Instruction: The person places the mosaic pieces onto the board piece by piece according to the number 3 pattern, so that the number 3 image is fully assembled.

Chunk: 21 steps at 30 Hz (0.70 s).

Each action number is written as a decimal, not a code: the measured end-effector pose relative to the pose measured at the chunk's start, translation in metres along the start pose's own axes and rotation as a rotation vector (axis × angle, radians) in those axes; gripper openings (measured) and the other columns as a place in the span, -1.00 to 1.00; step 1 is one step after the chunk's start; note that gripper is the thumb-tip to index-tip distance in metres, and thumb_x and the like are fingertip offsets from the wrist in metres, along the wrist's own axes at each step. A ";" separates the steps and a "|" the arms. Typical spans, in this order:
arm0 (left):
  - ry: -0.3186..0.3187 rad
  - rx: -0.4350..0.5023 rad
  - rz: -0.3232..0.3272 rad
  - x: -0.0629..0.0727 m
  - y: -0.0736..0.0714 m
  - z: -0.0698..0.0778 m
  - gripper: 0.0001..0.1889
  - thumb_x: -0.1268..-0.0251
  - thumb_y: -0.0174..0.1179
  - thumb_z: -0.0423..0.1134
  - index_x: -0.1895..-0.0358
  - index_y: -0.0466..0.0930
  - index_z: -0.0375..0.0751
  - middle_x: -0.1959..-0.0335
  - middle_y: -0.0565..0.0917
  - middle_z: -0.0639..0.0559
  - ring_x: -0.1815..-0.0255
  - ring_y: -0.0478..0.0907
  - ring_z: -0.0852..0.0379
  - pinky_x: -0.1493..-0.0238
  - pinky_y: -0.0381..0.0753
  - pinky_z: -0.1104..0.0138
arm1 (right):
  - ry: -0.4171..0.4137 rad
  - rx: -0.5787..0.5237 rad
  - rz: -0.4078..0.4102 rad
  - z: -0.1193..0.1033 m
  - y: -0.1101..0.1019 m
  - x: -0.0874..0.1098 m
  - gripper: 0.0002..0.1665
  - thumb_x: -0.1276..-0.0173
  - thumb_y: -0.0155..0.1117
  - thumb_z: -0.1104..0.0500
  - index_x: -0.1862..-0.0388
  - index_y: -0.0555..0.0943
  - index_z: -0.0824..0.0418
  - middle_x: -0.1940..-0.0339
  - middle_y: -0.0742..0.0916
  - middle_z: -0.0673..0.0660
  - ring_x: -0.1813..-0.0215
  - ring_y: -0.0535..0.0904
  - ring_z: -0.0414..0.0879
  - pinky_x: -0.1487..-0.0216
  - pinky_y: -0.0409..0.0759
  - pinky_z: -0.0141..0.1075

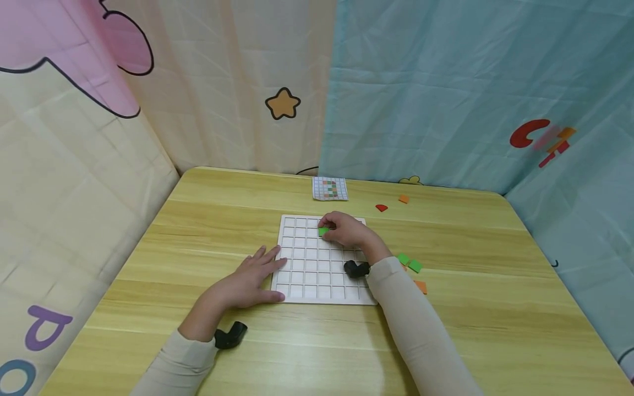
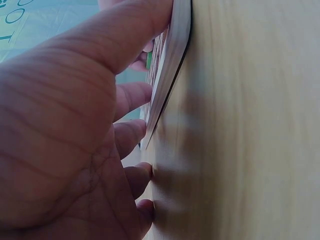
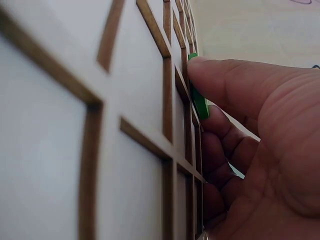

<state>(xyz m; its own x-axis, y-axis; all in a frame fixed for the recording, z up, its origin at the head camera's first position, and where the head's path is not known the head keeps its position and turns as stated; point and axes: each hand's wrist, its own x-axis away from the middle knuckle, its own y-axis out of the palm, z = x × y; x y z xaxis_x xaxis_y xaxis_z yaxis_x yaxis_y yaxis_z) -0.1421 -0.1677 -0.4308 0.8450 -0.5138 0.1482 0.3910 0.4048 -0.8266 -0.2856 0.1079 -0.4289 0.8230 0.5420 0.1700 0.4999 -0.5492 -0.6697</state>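
A white grid board (image 1: 309, 268) with square recesses lies flat on the table. My right hand (image 1: 345, 230) reaches over its far part and pinches a green square tile (image 1: 323, 231) between thumb and fingers. In the right wrist view that green tile (image 3: 200, 102) is right at the grid's ridges, slightly tilted. My left hand (image 1: 250, 279) rests at the board's left edge with fingers spread. Seen from the left wrist, its thumb and two fingertips touch the rim of the board (image 2: 172, 65), and the other fingertips lie on the table.
A printed pattern card (image 1: 329, 188) lies behind the board. To its right are a red quarter-round piece (image 1: 381, 208) and an orange tile (image 1: 404, 199). Green tiles (image 1: 415, 266) and orange tiles (image 1: 421, 286) lie beside my right forearm. Curtains (image 1: 421, 99) hang behind the wooden table (image 1: 223, 220).
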 end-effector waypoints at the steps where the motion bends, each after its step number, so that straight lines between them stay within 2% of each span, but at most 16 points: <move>1: -0.001 0.001 0.000 0.000 0.000 0.000 -0.14 -0.23 0.34 0.11 -0.52 0.24 -0.19 -0.61 -0.01 -0.13 -0.58 -0.24 -0.31 -0.47 -0.17 -0.23 | 0.003 -0.002 -0.001 0.000 0.000 0.000 -0.74 -0.35 0.30 0.30 -0.01 0.60 0.21 0.03 0.60 0.08 -0.01 0.44 -0.03 -0.14 0.43 -0.17; 21: 0.002 0.018 -0.006 0.000 -0.001 0.001 -0.14 -0.23 0.35 0.10 -0.52 0.24 -0.19 -0.61 -0.01 -0.15 -0.59 -0.25 -0.30 -0.47 -0.19 -0.22 | 0.011 0.010 0.008 -0.001 0.002 0.000 -0.73 -0.37 0.30 0.29 -0.04 0.60 0.20 -0.05 0.62 0.09 -0.08 0.48 -0.03 -0.22 0.44 -0.13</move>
<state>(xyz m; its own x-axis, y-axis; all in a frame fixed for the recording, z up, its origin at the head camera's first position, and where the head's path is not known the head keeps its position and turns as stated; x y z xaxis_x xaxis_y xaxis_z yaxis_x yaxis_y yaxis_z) -0.1419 -0.1674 -0.4292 0.8420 -0.5177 0.1517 0.4024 0.4154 -0.8158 -0.2846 0.1063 -0.4294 0.8300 0.5305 0.1721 0.4903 -0.5469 -0.6785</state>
